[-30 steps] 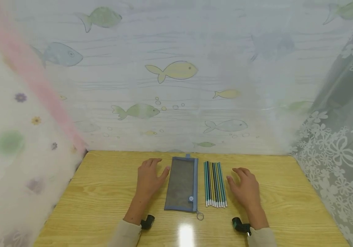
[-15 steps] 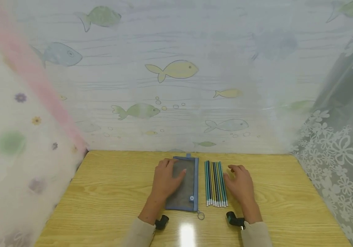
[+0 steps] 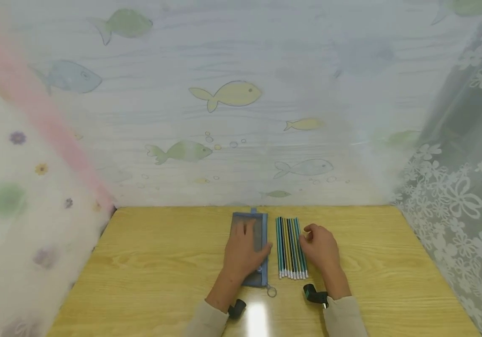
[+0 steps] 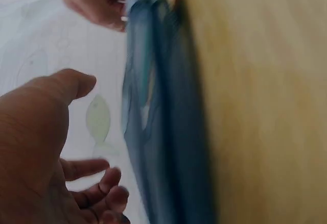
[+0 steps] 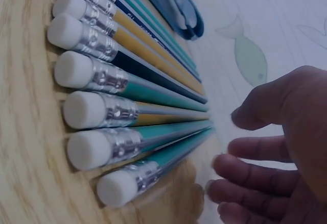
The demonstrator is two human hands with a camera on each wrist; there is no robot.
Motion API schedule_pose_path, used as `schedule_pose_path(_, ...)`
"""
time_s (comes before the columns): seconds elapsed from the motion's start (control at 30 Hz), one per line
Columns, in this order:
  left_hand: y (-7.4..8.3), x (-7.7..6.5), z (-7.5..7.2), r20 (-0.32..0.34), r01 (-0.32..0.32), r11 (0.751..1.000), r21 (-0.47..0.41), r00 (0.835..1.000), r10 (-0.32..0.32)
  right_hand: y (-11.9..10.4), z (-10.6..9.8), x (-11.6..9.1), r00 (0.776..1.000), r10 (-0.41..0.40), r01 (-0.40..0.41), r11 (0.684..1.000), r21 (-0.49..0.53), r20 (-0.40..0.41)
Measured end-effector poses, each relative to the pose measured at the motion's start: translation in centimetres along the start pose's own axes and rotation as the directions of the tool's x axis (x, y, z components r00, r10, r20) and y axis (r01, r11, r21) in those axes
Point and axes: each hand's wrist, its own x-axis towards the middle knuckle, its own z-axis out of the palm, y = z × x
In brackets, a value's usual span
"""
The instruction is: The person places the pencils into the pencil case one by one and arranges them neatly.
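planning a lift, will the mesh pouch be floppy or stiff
The mesh pouch is probably floppy, since its panel looks thin and see-through. Its blue zip strip may stay firmer, as it looks more solid. The ring would likely dangle, being attached at one corner.

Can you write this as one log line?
left hand: over blue pouch | right hand: beside pencils | pencils: side by side | blue pouch: left of pencils

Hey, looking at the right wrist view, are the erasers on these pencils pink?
No, the erasers that show on the pencils are white, held in silver bands.
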Motion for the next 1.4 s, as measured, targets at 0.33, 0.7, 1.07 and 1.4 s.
schedule_pose_path(0.33, 2.1, -1.6, 1.1, 0.011, 0.11, 0.991, 0.073, 0.994, -0.111, 0.3, -1.1, -0.7, 0.993, 0.044, -0.04, 0.998, -0.04, 0.112)
schedule_pose_path(0.7, 2.3, -1.8, 1.7, -0.022, 0.104, 0.994, 0.043, 0.994, -0.103, 0.2, -1.3, -0.9, 0.982, 0.079, -0.066, 0.994, -0.083, 0.169)
schedule_pose_path(1.07, 2.2, -1.7, 1.7, -0.007, 0.166, 0.981, -0.102, 0.986, -0.167, -0.5, -1.1, -1.0, 0.971, 0.161, -0.145, 0.984, -0.104, 0.176)
schedule_pose_path(1.4, 1.2, -1.7, 1.8, -0.052, 0.151, 0.94, -0.306, 0.983, -0.175, -1.0, -0.5, -1.0, 0.956, 0.267, -0.251, 0.959, -0.129, 0.126)
